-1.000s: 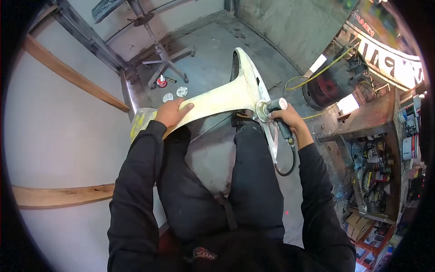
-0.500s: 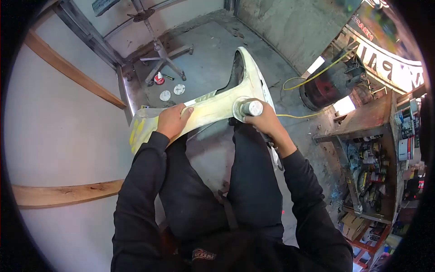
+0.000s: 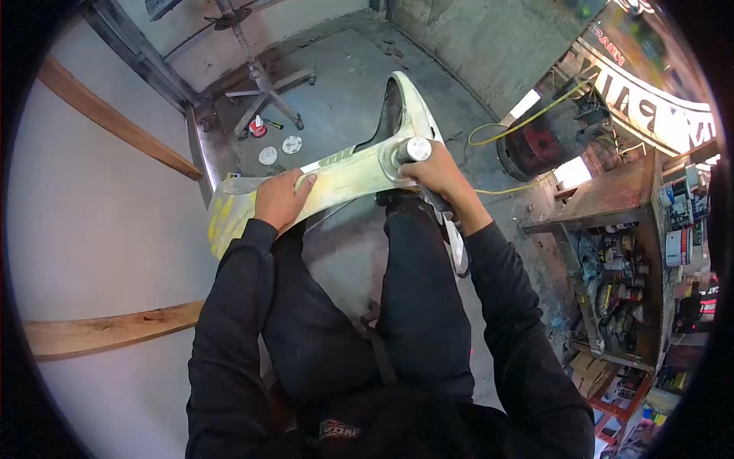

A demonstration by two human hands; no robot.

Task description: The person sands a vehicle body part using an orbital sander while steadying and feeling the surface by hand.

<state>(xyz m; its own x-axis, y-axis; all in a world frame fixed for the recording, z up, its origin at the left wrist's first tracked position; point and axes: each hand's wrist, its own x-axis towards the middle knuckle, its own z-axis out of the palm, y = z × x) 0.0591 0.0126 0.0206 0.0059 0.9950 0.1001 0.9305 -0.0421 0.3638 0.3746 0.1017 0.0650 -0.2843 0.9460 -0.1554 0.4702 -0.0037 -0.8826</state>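
A long motorcycle fairing panel (image 3: pixel 352 172), pale with yellow patches and sanded-looking, lies across my thighs. Its far right end spreads into a fork around a dark inner part. My left hand (image 3: pixel 283 200) grips the panel's left portion, thumb on top and fingers over the far edge. In my right hand (image 3: pixel 436 172) is an air sander (image 3: pixel 417 148) with a round, light-coloured top. The sander rests against the panel close to where it forks, its pad tilted and partly hidden. My right fingers are wrapped round the tool's body.
Sanding discs (image 3: pixel 292 144) and a red-and-white item (image 3: pixel 258 128) lie on the floor beside a wheeled stand (image 3: pixel 264 88). A dark tank (image 3: pixel 539 141) with a yellow hose (image 3: pixel 527 122) stands to the right. A wooden shelf (image 3: pixel 604 199) holds several cans. White wall panels with wooden beams (image 3: pixel 115 122) border the left.
My right hand has moved the sander farther from me along the panel, towards the fork, and its pad now shows more edge-on. My left hand keeps its grip. The view has shifted slightly.
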